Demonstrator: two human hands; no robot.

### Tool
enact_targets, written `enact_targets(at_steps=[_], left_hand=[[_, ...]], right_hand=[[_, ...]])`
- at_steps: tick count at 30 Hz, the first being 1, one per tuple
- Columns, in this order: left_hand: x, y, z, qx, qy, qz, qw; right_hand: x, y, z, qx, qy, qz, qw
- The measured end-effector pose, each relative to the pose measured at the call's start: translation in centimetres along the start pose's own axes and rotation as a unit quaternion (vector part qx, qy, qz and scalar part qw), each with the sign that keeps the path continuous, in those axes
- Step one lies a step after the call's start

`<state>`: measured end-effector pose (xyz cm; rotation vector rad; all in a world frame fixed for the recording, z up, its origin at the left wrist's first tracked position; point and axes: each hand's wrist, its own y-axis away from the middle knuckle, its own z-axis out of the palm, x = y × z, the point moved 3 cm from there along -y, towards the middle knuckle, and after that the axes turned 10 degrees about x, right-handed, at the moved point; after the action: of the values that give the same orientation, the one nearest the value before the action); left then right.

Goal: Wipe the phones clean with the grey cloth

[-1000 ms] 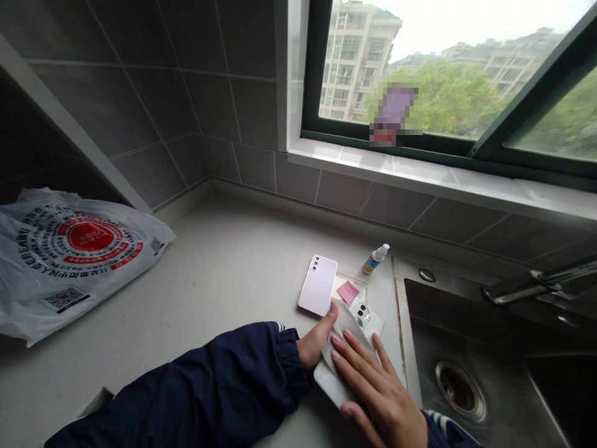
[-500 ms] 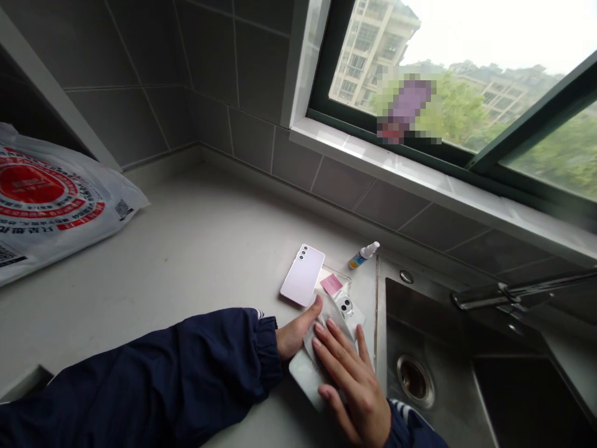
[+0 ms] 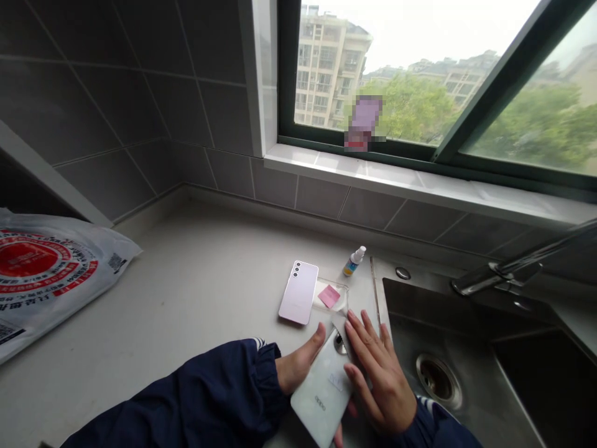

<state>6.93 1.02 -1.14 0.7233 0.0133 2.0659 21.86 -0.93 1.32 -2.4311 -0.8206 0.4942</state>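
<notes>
My left hand (image 3: 301,366) is wrapped round a whitish phone (image 3: 319,389) marked "OPPO", its back turned up and its thumb along the left edge. Flat over the upper right of that phone lies my right hand (image 3: 386,386), fingers stretched out. Under these fingers is a grey cloth (image 3: 340,320), mostly hidden, covering part of the camera area. Just beyond my hands, a lilac phone (image 3: 299,294) rests back up on the counter. Beside it are a clear phone case (image 3: 343,291) and a pink paper square (image 3: 329,296).
A small spray bottle (image 3: 354,261) stands behind the case. To the right is a steel sink (image 3: 420,298) with a chrome faucet (image 3: 489,277). A printed white plastic bag (image 3: 102,261) sits on the counter (image 3: 205,267) at left, below tiled walls and a window.
My right hand and the cloth have slid toward the phone's upper right, uncovering most of its back and the lettering. The camera view has shifted too.
</notes>
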Motion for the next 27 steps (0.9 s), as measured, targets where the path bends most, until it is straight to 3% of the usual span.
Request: enact_targets(at_steps=[4,8,18,21,24,27], left_hand=[[0.3,-0.3,-0.8,0.024,0.048,0.013,0.998],[0.3,-0.4,-1.6,0.079,0.085,-0.023,0.993],[0.9,0.2,0.4,-0.009,0.044,-0.002,0.999],[0.9,0.1,-0.2,0.031,0.084,-0.002,0.996],[0.6,0.3,-0.5,0.082,0.104,-0.050,0.990],[0.5,0.5,-0.3,0.085,0.102,-0.072,0.989]], right_hand=[[-1.9,-0.1,-0.1,-0.032,-0.015,-0.047,0.998],[-4.3,-0.2,-0.3,-0.063,-0.056,-0.126,0.988],[-1.0,-0.4,-0.3,-0.038,0.008,-0.032,0.999],[-2.3,-0.4,-0.3,-0.070,-0.019,-0.059,0.996],[-4.1,-0.4,-0.6,-0.071,-0.062,-0.097,0.991],[-4.6,-0.5,-0.9,-0.054,-0.067,-0.109,0.990]])
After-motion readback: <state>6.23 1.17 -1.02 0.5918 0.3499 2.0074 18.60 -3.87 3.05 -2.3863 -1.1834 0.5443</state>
